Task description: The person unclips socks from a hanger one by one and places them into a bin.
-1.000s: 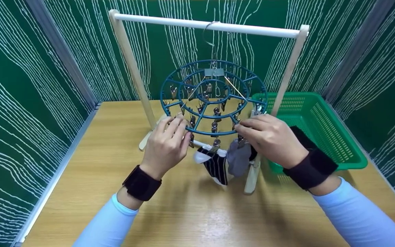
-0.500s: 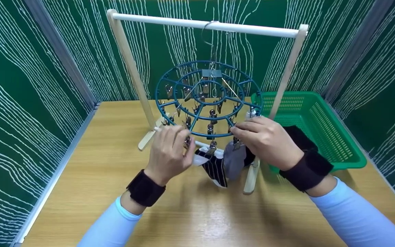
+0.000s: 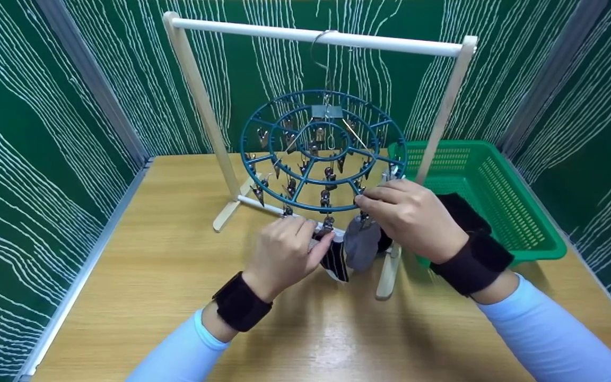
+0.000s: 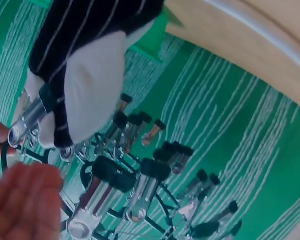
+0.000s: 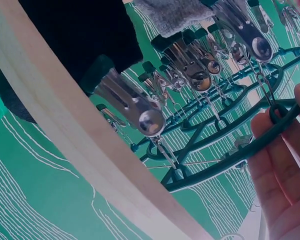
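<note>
A round blue-green clip hanger point(image 3: 308, 204) hangs by its hook from the rack's white bar. My right hand point(image 3: 411, 217) holds its outer ring at the near right; in the right wrist view the fingers point(image 5: 285, 170) curl around the ring. Clipped to the near side are a black-and-white striped sock point(image 3: 334, 260) and a grey sock point(image 3: 363, 243). A black sock point(image 5: 82, 35) hangs from a clip in the right wrist view. My left hand point(image 3: 289, 254) is beside the striped sock's clip point(image 4: 30, 117), thumb extended, apparently holding nothing; it partly covers the sock in the head view.
The wooden rack point(image 3: 199, 90) straddles the hanger, its feet on the table point(image 3: 141, 297). At the right stands a green basket point(image 3: 523, 196), with black cloth point(image 3: 462, 212) visible behind my right wrist. Several metal clips point(image 4: 145, 190) dangle from the rings. Green patterned walls enclose the table.
My left hand has left the hanger's near-left rim and moved down and right to the striped sock. The hanger shifted slightly left. My right hand stays on the ring.
</note>
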Available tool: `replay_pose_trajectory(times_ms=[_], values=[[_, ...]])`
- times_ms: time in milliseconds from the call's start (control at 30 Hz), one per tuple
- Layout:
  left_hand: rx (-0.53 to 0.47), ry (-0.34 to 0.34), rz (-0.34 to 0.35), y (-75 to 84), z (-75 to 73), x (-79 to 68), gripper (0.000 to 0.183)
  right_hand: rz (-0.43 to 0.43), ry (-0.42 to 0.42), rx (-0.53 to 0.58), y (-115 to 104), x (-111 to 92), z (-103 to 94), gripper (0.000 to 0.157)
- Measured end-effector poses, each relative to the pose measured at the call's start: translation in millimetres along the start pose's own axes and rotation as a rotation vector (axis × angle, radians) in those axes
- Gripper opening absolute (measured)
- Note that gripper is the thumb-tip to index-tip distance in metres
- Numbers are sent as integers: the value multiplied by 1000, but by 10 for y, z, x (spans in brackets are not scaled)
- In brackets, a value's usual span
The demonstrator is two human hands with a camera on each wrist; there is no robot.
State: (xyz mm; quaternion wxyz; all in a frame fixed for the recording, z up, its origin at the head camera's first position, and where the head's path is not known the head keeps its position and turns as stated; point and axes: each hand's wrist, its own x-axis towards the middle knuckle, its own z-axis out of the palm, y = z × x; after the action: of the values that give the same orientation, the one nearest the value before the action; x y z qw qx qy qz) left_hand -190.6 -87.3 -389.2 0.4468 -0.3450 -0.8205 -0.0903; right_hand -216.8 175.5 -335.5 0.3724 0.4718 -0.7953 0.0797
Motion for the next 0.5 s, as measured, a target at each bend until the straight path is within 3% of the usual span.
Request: replay_pose_trajectory(times_ms=[133,267,367,500], values=[[-82,-141,-86,35,12,13,33,7,3,0,-10,-8,-10,21],[-281,-270,-192,41,3,50,31,12,-4,-2,-23,-7,-20,21],[-390,-305,-254,28,-13,84,26,13,-5,-2,-25,-11,-20,22],[-460,-314,-295,5,-28,117,22,11,10,-2,-21,-16,-16,22]])
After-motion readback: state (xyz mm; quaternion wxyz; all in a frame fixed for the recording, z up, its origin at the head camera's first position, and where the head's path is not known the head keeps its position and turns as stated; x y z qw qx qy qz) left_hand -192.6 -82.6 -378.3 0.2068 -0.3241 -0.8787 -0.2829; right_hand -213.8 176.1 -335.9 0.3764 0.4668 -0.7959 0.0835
